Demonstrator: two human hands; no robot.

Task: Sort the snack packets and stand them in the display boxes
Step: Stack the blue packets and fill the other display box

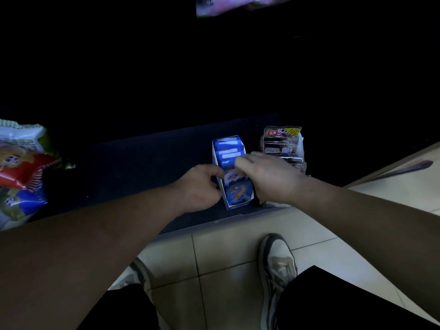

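Observation:
A blue and white display box (238,203) stands on a dark low shelf (142,163), with several blue snack packets (229,150) upright inside it. My left hand (202,184) grips the box's left wall, fingers curled over its edge. My right hand (266,177) reaches across the box from the right, and its fingers pinch the front blue packet (234,178). Just right of it stands a second display box (300,148) holding clear packets with a red and yellow header (282,136); my right hand covers its lower part.
Large snack bags (21,172) in green, red and blue lie at the shelf's left end. A pink packet (238,4) shows at the top edge. Pale floor tiles (226,258) and my two shoes (277,265) are below the shelf's front edge. The shelf's back is dark.

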